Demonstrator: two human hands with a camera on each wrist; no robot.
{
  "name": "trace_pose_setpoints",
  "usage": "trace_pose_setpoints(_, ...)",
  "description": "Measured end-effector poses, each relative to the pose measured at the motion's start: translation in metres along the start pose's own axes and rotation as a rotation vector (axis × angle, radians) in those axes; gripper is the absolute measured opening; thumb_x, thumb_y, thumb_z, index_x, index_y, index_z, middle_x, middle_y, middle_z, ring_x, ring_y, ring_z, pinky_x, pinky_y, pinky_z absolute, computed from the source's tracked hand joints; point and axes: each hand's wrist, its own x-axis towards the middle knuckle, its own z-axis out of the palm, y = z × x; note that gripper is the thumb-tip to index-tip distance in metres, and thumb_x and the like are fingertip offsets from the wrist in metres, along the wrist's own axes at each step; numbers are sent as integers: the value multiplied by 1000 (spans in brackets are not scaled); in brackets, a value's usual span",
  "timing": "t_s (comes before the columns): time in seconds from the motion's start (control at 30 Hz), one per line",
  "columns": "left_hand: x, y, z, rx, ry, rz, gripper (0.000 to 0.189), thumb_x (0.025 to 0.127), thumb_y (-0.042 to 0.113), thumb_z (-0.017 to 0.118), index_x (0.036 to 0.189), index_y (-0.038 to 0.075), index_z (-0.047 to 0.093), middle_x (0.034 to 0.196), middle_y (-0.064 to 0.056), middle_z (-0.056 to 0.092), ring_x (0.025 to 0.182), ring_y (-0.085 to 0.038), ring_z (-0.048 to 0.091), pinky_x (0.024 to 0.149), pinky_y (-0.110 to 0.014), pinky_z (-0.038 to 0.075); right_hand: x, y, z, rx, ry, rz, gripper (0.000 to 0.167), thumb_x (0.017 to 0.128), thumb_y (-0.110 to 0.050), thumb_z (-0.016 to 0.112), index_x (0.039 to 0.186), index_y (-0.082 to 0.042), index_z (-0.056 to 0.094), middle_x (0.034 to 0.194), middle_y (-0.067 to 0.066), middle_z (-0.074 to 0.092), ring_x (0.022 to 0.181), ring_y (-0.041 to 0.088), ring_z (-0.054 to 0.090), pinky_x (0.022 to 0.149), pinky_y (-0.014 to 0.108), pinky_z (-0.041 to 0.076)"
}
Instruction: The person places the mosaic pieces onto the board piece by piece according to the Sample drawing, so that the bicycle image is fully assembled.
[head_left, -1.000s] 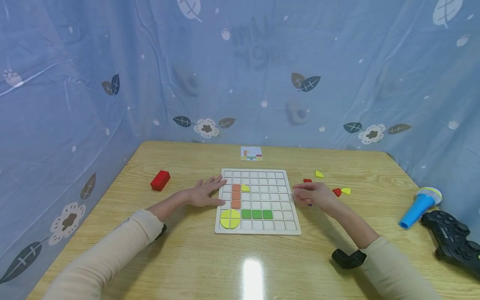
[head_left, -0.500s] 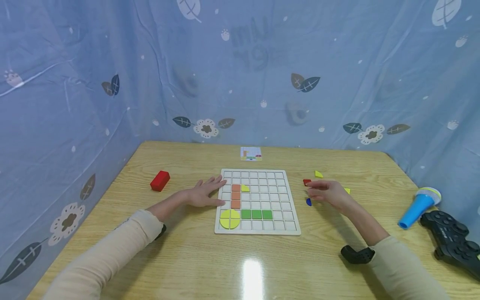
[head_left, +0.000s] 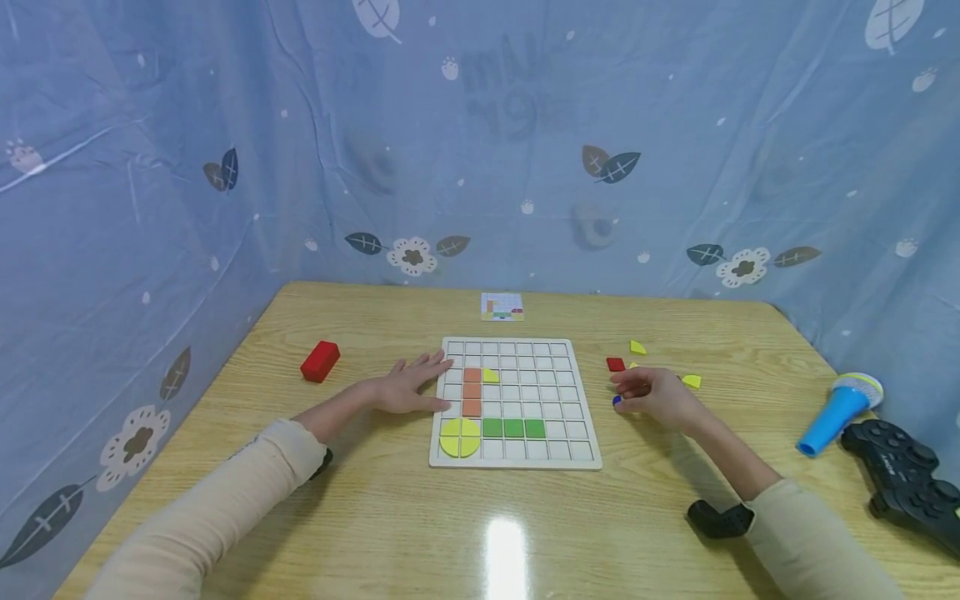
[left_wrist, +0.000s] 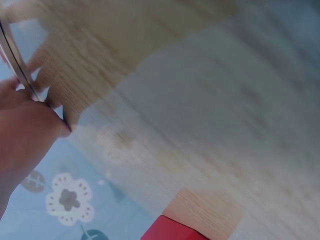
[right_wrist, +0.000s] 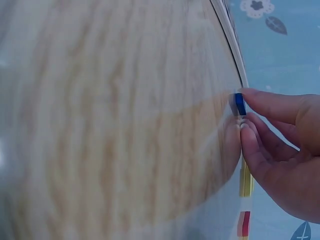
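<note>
My left hand (head_left: 410,387) lies with spread fingers on the left edge of the white grid board (head_left: 555,461). On the board sit an orange strip (head_left: 472,392), a yellow quarter-round tile (head_left: 491,376), a row of green squares (head_left: 513,428) and a yellow circle (head_left: 460,438) made of quarter tiles. Right of the board, my right hand (head_left: 660,400) has its thumb and fingertips at opposite ends of a small blue tile (right_wrist: 240,104), in a pinch close to the tabletop. In the head view only a bit of that tile shows beside the thumb.
Near the right hand lie a red tile (head_left: 615,364) and yellow tiles, one farther back (head_left: 637,347), another to the right (head_left: 692,381). A picture card (head_left: 502,307) lies behind the board. A red block (head_left: 320,362) is left; a toy microphone (head_left: 838,417) and game controller (head_left: 903,479) are right.
From the board's right edge, my right hand has moved rightward to the loose tiles, and its thumb and fingers have come down around the blue one. The left hand stays put.
</note>
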Motion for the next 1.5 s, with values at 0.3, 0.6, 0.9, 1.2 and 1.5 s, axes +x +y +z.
trace_pose_setpoints(0.3, 0, -1, 0, 7, -2, 1, 82, 94, 49, 53, 154, 11, 12, 158, -12, -1, 143, -33, -5, 109, -56, -6, 0, 0, 2, -81, 22, -62, 33, 85, -1, 70, 116, 10, 61, 97, 14, 63, 86, 24, 59, 67, 23, 50)
trace_pose_setpoints(0.6, 0, -1, 2, 7, -3, -4, 82, 94, 50, 53, 154, 12, 12, 159, -12, -1, 143, -32, -4, 109, -56, -6, -1, -3, 4, -73, -14, -97, 32, 84, 3, 69, 114, 9, 61, 93, 13, 58, 83, 26, 60, 64, 24, 51)
trace_pose_setpoints(0.9, -1, -2, 2, 2, 0, 21, 82, 95, 48, 53, 154, 10, 11, 158, -13, -1, 143, -34, -5, 109, -57, -7, 0, -7, 9, 41, 40, 21, 31, 90, -7, 66, 116, 8, 61, 95, 14, 61, 80, 24, 64, 67, 30, 55)
trace_pose_setpoints(1.2, -1, -2, 1, 7, 5, 28, 82, 95, 48, 53, 154, 10, 12, 158, -13, -1, 143, -34, -4, 108, -58, -6, -1, -16, 16, 188, 19, 89, 36, 90, -12, 67, 116, 11, 58, 98, 13, 68, 87, 20, 66, 75, 33, 55)
trace_pose_setpoints(1.5, -1, -2, 1, 8, 5, 29, 82, 95, 49, 53, 154, 11, 12, 158, -13, -1, 143, -33, -4, 109, -57, -6, 1, -25, 30, 226, -175, 4, 26, 93, -10, 63, 108, 10, 58, 88, 16, 69, 76, 21, 66, 64, 28, 53)
